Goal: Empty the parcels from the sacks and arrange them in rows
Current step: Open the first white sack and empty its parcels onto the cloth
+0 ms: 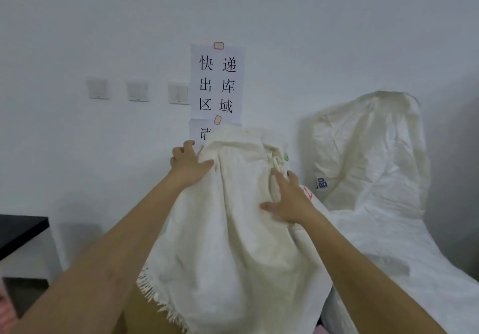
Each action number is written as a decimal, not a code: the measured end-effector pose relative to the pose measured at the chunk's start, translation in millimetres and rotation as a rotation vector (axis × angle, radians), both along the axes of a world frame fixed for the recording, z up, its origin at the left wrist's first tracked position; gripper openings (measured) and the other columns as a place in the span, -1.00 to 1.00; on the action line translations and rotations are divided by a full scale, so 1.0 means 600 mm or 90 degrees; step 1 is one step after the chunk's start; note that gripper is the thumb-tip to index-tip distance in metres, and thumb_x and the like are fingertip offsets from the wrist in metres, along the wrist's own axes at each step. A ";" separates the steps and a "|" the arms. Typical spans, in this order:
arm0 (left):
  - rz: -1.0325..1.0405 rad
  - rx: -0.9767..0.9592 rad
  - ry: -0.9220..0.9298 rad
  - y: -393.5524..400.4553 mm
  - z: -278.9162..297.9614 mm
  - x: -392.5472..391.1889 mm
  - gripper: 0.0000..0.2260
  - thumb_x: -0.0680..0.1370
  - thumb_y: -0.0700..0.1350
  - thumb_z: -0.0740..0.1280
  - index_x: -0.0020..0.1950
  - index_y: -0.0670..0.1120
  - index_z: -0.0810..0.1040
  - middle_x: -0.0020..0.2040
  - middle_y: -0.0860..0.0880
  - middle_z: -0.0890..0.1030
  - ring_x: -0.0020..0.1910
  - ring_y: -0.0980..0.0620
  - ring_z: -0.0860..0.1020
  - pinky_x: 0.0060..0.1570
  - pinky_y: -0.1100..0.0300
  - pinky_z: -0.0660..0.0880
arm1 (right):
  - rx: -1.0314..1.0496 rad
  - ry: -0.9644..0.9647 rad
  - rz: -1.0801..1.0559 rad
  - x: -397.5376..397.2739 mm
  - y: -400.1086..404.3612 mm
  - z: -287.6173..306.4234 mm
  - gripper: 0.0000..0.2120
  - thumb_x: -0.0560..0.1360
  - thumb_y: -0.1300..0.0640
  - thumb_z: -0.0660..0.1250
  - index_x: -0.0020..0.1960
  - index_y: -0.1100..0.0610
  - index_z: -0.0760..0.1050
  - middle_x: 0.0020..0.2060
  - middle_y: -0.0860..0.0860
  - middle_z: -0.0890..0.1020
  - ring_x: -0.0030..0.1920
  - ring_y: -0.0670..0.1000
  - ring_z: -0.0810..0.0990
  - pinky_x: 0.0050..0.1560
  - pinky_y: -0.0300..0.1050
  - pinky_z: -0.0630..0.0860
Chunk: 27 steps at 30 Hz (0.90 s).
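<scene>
a black table top point(18, 232) with a white side shows at the left edge, only its corner in view; what lies on it cannot be told. the floor itself is hidden. in the middle a cream woven sack point(233, 230) stands upright, its frayed hem hanging at the bottom left. just beside it on the right a second white sack point(368, 157) slumps against the white wall point(103, 22), and its lower part spreads forward.
</scene>
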<state>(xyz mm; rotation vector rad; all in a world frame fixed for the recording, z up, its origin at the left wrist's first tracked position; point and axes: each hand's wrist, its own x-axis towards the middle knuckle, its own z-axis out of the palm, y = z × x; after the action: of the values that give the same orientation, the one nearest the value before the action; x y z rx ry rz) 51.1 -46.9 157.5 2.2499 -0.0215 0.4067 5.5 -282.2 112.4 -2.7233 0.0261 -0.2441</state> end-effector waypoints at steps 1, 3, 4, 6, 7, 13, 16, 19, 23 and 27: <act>-0.010 0.019 0.004 0.001 -0.007 -0.008 -0.35 0.54 0.03 0.34 0.52 -0.06 0.09 0.44 -0.18 0.13 0.42 -0.21 0.16 0.33 0.02 0.22 | 0.028 0.000 -0.005 0.006 0.000 -0.007 -0.05 0.45 -0.15 0.41 0.56 -0.11 -0.18 0.54 0.05 -0.18 0.48 0.21 0.20 0.41 0.09 0.25; -0.036 0.054 0.039 0.001 -0.025 -0.023 -0.32 0.54 0.07 0.33 0.53 -0.03 0.05 0.47 -0.16 0.11 0.45 -0.19 0.13 0.34 0.02 0.21 | 0.090 -0.019 -0.003 0.014 0.006 -0.018 0.00 0.43 -0.16 0.43 0.56 -0.12 -0.25 0.54 0.05 -0.25 0.52 0.23 0.07 0.45 0.15 0.18; -0.051 0.065 0.060 -0.001 -0.034 -0.029 -0.29 0.53 0.10 0.33 0.55 -0.01 0.02 0.49 -0.15 0.09 0.47 -0.18 0.11 0.36 0.01 0.20 | 0.126 -0.040 0.008 0.014 0.010 -0.022 0.05 0.40 -0.19 0.44 0.55 -0.15 -0.29 0.53 0.05 -0.28 0.54 0.23 -0.03 0.46 0.20 0.13; -0.078 0.072 0.098 -0.002 -0.052 -0.038 -0.19 0.50 0.15 0.36 0.57 0.03 -0.07 0.53 -0.12 0.02 0.50 -0.18 0.06 0.40 -0.01 0.16 | 0.198 -0.087 0.036 0.008 0.017 -0.025 0.12 0.32 -0.26 0.47 0.52 -0.25 -0.32 0.53 0.02 -0.32 0.55 0.21 -0.14 0.47 0.26 0.06; -0.087 0.069 0.108 -0.002 -0.061 -0.039 -0.14 0.48 0.16 0.38 0.57 0.04 -0.12 0.54 -0.11 -0.02 0.51 -0.19 0.04 0.41 -0.03 0.14 | 0.222 -0.099 0.044 0.003 0.018 -0.025 0.14 0.28 -0.29 0.48 0.50 -0.29 -0.33 0.53 0.01 -0.32 0.55 0.20 -0.15 0.47 0.26 0.05; -0.110 0.013 0.162 0.010 -0.100 -0.022 -0.02 0.45 0.06 0.46 0.55 0.06 -0.26 0.51 -0.18 0.06 0.46 -0.19 0.21 0.36 -0.01 0.24 | 0.117 -0.024 -0.060 0.003 0.009 -0.028 0.29 0.24 -0.24 0.54 0.49 -0.16 -0.46 0.53 0.18 -0.27 0.54 0.26 -0.05 0.46 0.24 0.02; -0.124 0.049 0.149 0.014 -0.123 -0.022 -0.20 0.53 -0.06 0.36 0.56 0.03 -0.13 0.48 -0.17 0.26 0.37 -0.18 0.36 0.25 0.05 0.33 | 0.158 0.027 -0.089 -0.001 -0.005 -0.048 0.19 0.35 -0.13 0.52 0.54 0.01 -0.37 0.55 0.12 0.01 0.51 0.19 0.13 0.42 0.11 0.21; -0.100 0.114 0.132 0.014 -0.135 -0.020 -0.39 0.55 -0.08 0.31 0.52 -0.02 0.09 0.40 -0.12 0.38 0.29 -0.15 0.43 0.15 0.09 0.35 | 0.102 0.003 -0.112 0.001 -0.005 -0.052 -0.22 0.49 -0.02 0.39 0.55 0.16 0.05 0.42 0.13 0.34 0.39 0.16 0.34 0.28 0.00 0.34; -0.094 -0.001 0.013 -0.005 -0.083 -0.007 -0.77 0.56 -0.13 0.28 0.21 -0.11 0.42 0.14 -0.05 0.51 0.13 -0.08 0.49 -0.04 0.21 0.31 | 0.240 -0.098 -0.055 0.022 0.023 0.026 -0.66 0.56 0.11 0.28 0.28 0.23 0.47 0.17 0.18 0.58 0.18 0.18 0.53 0.14 -0.03 0.44; -0.072 -0.134 -0.163 -0.023 -0.020 -0.010 -0.84 0.59 -0.17 0.22 0.16 -0.12 0.47 -0.03 0.01 0.51 -0.04 0.01 0.48 -0.17 0.22 0.32 | 0.318 -0.273 0.005 0.011 0.059 0.099 -0.77 0.62 0.12 0.17 0.21 0.14 0.48 0.06 0.08 0.60 0.09 0.12 0.54 0.04 -0.07 0.43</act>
<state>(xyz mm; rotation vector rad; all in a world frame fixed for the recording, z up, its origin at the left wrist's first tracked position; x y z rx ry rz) 45.3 -60.4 145.3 1.9678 -0.2278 0.6044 12.1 -247.0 171.7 -2.1302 -0.0392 -0.7096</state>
